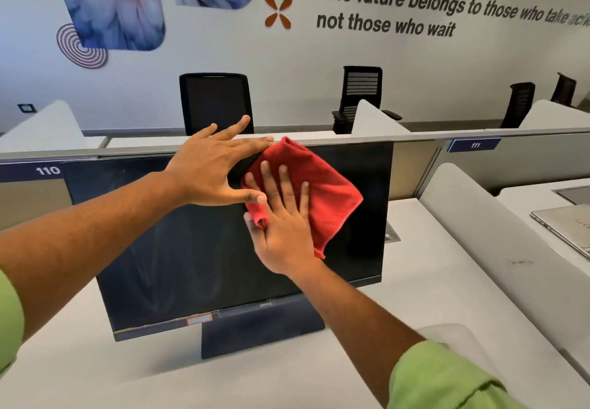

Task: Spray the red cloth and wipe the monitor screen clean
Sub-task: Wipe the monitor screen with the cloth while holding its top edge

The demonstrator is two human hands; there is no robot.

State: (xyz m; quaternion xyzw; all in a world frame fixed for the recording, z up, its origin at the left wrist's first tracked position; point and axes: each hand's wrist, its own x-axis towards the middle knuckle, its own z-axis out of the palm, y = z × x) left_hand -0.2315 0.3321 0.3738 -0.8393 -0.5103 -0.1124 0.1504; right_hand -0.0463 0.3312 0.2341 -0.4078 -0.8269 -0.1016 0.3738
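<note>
The wall point(223, 66) behind carries flower prints and a slogan in dark letters. Below it a white tabletop point(95, 370) holds a dark monitor point(178, 249), switched off, its screen streaked with faint smears. Black chairs point(217, 102) stand past the divider point(415, 140), which bears the tags 110 and 111. A laptop point(568, 229) lies shut on the next tabletop to the right. The red cloth point(329, 197) is spread against the screen's upper right part. The right hand point(284, 223) presses it flat, fingers straight, so its grip is open. The left hand point(210, 169) rests at the monitor's top edge, fingers spread and gripping nothing, thumb just beside the cloth.
</note>
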